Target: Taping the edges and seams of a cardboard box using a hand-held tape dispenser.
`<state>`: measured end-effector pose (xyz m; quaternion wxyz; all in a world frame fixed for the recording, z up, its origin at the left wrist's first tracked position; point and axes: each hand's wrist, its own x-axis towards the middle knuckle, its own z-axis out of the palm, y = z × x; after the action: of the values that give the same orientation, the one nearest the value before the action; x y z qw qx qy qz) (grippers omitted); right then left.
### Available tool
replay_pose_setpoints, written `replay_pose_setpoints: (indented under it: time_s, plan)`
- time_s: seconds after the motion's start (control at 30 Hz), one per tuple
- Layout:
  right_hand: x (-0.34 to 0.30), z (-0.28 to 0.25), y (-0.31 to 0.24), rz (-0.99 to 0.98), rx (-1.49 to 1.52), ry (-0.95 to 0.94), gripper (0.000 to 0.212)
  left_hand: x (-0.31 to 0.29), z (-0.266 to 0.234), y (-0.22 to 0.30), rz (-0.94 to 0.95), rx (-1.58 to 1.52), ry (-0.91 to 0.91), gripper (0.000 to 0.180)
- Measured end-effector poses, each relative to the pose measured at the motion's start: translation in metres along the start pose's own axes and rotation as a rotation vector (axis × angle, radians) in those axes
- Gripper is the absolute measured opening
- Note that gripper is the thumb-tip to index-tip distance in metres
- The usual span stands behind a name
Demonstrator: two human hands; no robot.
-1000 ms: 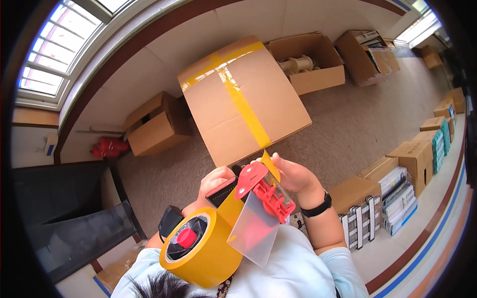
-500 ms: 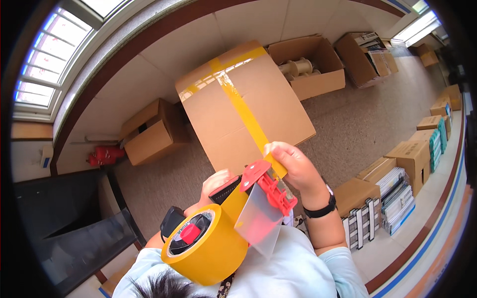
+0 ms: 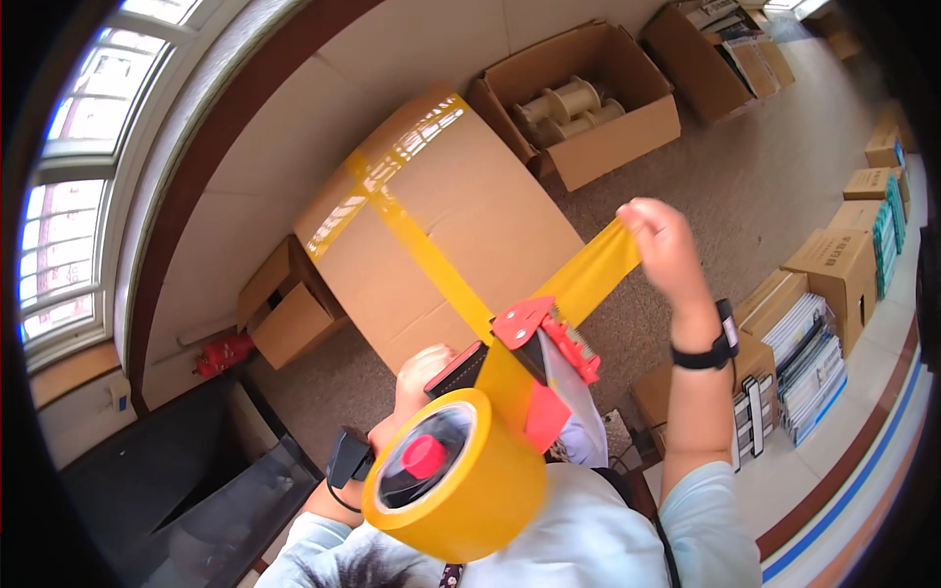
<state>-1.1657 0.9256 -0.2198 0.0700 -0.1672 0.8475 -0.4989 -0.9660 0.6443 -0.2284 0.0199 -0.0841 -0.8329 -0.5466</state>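
Observation:
My left hand [image 3: 421, 372] is closed around the handle of a red and black tape dispenser [image 3: 527, 323], its fingers partly hidden by the dispenser. A big roll of yellow packing tape [image 3: 495, 485] sits on it, close to my chest. The end of a yellow tape strip [image 3: 595, 272] is pinched in my right hand [image 3: 668, 255], raised to the right; the strip stretches taut from the dispenser's toothed front. Beyond both hands stands a large closed cardboard box [image 3: 470, 220]. Yellow tape [image 3: 428, 257] runs along its top toward me and crosses another band near the far edge.
Behind the large box, an open carton [image 3: 627, 147] holds cream spools [image 3: 569, 103]. A smaller carton [image 3: 294, 304] and a red extinguisher-like cylinder [image 3: 223, 353] lie left by the wall. Boxes and stacked papers [image 3: 809, 382] line the right side. A black-topped desk [image 3: 186, 470] is at lower left.
My right hand has moved right and away from the box, drawing out a longer strip of tape. The dispenser has shifted slightly right in my left hand, and the view has turned.

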Motion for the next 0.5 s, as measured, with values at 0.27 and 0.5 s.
replay_pose_setpoints:
  time_s: [0.27,0.5]
  plan:
    - [0.059,-0.061,0.168,0.203,-0.161,-0.087,0.039,-0.015,0.061,-0.088,-0.033,0.18,-0.1,0.054]
    - [0.048,0.0,0.299,0.349,-0.075,-0.289,0.038,0.07,0.11,-0.061,-0.203,0.023,-0.195,0.022]
